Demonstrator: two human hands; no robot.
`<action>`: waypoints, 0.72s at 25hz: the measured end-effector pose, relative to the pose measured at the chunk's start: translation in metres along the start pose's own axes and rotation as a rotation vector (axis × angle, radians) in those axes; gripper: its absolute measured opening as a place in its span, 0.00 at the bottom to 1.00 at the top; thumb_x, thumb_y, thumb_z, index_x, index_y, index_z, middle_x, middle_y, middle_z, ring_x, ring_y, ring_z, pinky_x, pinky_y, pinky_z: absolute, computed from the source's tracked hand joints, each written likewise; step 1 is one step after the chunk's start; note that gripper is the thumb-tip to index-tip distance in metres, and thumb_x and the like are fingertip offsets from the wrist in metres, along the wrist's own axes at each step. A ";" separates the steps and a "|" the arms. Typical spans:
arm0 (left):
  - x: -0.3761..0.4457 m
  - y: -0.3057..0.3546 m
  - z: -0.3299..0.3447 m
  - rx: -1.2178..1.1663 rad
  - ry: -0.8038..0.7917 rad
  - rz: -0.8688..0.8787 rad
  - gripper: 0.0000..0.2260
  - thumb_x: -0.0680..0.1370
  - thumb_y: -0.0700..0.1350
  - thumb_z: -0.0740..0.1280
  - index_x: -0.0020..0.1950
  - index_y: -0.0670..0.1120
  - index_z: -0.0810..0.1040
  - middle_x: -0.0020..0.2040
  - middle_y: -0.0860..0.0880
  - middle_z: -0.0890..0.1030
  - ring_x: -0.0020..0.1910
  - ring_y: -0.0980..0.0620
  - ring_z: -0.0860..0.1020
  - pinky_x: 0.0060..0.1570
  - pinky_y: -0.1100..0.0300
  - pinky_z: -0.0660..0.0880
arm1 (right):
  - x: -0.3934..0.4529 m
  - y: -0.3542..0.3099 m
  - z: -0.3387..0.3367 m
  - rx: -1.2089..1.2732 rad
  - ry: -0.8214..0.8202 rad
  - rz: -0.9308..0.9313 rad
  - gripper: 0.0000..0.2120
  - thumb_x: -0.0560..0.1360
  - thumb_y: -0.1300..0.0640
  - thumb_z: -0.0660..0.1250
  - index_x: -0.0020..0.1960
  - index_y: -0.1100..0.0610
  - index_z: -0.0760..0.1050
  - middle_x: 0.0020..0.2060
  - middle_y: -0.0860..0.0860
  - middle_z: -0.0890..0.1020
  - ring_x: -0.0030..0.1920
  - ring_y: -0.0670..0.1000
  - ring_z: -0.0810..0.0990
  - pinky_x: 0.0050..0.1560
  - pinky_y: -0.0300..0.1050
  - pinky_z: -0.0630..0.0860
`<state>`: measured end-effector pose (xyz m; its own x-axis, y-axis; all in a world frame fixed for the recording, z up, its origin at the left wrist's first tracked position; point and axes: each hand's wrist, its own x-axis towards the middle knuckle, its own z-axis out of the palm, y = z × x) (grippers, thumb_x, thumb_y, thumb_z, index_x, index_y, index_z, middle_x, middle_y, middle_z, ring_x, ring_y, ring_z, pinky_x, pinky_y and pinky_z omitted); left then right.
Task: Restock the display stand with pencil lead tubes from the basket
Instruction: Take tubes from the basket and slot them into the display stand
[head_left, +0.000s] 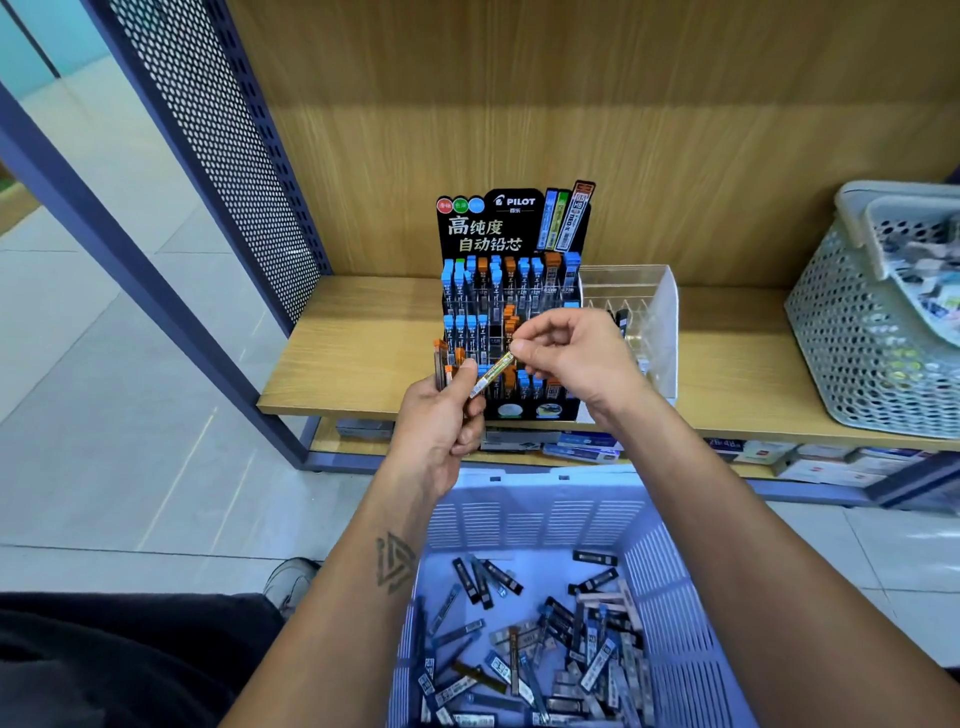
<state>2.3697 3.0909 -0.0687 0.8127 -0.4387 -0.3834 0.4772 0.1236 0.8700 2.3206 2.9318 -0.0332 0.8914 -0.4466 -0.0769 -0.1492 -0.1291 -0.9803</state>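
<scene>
The right hand (558, 353) pinches a thin orange-capped lead tube (491, 374); the left hand (447, 410) grips several orange-capped tubes (442, 366) at nine o'clock.

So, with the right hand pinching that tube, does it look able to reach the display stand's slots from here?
Probably yes. The right hand pinches one tube directly in front of the display stand, nothing lying between them. The left hand, gripping spare tubes, sits lower left, off that path.

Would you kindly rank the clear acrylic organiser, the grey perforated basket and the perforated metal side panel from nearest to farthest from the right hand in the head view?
From the right hand:
1. Clear acrylic organiser, just behind it, to the right.
2. Perforated metal side panel, far left, upright.
3. Grey perforated basket, far right on the shelf.
</scene>
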 end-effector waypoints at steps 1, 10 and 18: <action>0.001 -0.002 0.000 0.015 0.014 0.003 0.10 0.84 0.48 0.65 0.47 0.44 0.68 0.30 0.50 0.69 0.22 0.55 0.60 0.21 0.62 0.52 | 0.000 0.001 -0.001 0.024 0.004 0.015 0.05 0.73 0.67 0.74 0.48 0.63 0.82 0.35 0.55 0.84 0.33 0.47 0.80 0.37 0.39 0.79; 0.015 -0.003 -0.004 -0.013 0.114 0.019 0.12 0.83 0.49 0.65 0.48 0.40 0.75 0.33 0.48 0.75 0.23 0.55 0.63 0.19 0.63 0.57 | 0.010 -0.003 -0.017 0.118 0.145 -0.002 0.05 0.75 0.69 0.71 0.49 0.63 0.81 0.40 0.59 0.84 0.39 0.53 0.85 0.43 0.43 0.83; 0.021 -0.006 -0.012 -0.093 0.054 0.000 0.12 0.83 0.49 0.66 0.49 0.41 0.77 0.30 0.49 0.72 0.24 0.55 0.63 0.19 0.64 0.57 | 0.016 0.008 -0.016 -0.202 0.197 -0.155 0.09 0.77 0.66 0.71 0.45 0.53 0.80 0.39 0.55 0.84 0.40 0.51 0.86 0.47 0.48 0.84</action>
<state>2.3883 3.0916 -0.0854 0.8286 -0.3903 -0.4014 0.5037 0.2067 0.8388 2.3265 2.9092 -0.0397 0.8130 -0.5684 0.1267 -0.1179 -0.3737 -0.9200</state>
